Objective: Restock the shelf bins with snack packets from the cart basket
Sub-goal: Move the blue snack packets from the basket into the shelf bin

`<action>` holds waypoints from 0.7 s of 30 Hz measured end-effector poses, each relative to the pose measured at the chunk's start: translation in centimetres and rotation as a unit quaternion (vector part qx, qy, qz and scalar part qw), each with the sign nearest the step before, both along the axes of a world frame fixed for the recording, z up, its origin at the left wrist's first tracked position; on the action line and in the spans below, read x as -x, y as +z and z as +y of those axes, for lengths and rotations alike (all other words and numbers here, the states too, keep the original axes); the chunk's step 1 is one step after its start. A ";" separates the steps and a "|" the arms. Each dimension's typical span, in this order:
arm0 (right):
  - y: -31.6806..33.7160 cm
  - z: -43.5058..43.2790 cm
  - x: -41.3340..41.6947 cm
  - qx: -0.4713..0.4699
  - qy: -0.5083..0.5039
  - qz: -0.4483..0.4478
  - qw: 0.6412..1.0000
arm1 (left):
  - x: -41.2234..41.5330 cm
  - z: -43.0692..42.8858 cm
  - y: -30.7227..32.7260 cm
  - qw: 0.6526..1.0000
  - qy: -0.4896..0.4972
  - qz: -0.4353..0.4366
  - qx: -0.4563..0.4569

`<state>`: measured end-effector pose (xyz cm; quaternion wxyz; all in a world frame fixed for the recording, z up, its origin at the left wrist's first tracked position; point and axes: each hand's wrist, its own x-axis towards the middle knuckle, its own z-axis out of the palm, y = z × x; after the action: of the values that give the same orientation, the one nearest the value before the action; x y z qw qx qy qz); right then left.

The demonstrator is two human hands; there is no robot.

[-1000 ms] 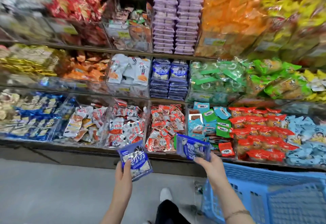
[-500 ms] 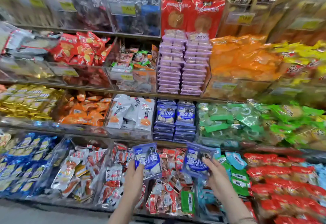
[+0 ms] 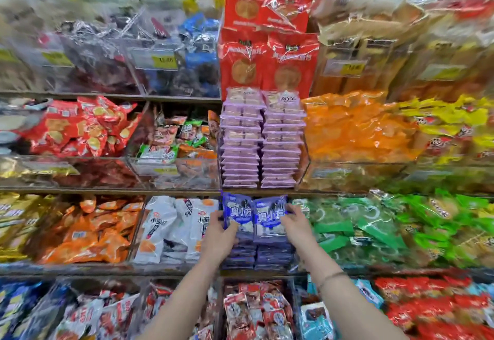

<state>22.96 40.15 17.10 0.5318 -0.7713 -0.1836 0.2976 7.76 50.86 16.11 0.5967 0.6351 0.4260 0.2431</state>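
Note:
Two blue snack packets are held side by side over the blue-packet bin [image 3: 256,258] on the middle shelf. My left hand [image 3: 219,235] grips the left blue packet [image 3: 238,212] by its lower edge. My right hand [image 3: 295,223] pinches the right blue packet [image 3: 270,218] at its right side. Both packets stand upright above two stacks of the same blue packets in the bin. The cart basket is out of view.
Stacked purple packets [image 3: 263,139] fill the bin just above. White packets [image 3: 171,230] sit in the bin to the left and green packets [image 3: 374,227] to the right. Red packets [image 3: 256,310] lie in the bins below my forearms.
Both hands have risen from beside the blue cart basket to the middle shelf, bringing the two blue packets together over their bin. The view has tilted upward and the basket has left the frame.

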 end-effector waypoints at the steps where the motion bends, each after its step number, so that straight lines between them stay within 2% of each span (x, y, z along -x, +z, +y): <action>1: 0.3 0.7 -0.4 0.004 -0.005 -0.007 1.000 | -0.7 0.9 -0.1 1.000 -0.006 -0.004 0.013; 3: 0.2 1.6 -1.1 0.044 -0.012 -0.037 0.998 | -1.5 2.1 -0.2 0.999 -0.037 0.031 -0.002; 5: -0.5 2.0 -1.1 0.107 -0.019 -0.111 0.988 | -1.8 2.9 -0.9 0.984 -0.104 0.110 -0.095; 6: -0.9 2.1 -1.0 0.128 -0.020 -0.143 0.981 | -1.8 3.1 -1.5 0.964 -0.133 0.161 -0.168; 8: -1.8 1.9 -0.6 0.155 -0.004 -0.213 0.965 | -1.4 3.4 -2.5 0.895 -0.146 0.262 -0.331; 11: -2.8 1.0 0.0 0.202 0.051 -0.382 0.900 | -0.6 3.5 -3.4 0.802 -0.188 0.296 -0.484; 13: -3.0 0.4 0.1 0.217 0.115 -0.452 0.857 | -0.3 3.5 -3.9 0.766 -0.254 0.285 -0.517; 16: -3.5 -0.3 0.0 0.262 0.218 -0.468 0.816 | -0.4 3.7 -4.2 0.745 -0.302 0.310 -0.508; 19: -4.0 -0.2 0.0 0.318 0.256 -0.480 0.776 | -1.1 3.6 -4.3 0.705 -0.298 0.361 -0.533; 21: -4.2 0.2 0.1 0.334 0.254 -0.505 0.755 | -1.7 3.5 -4.0 0.691 -0.292 0.373 -0.545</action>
<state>22.85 40.37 12.86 -0.0242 -0.8632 -0.5034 0.0312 9.48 54.36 12.16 -0.0219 0.9797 0.1990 -0.0112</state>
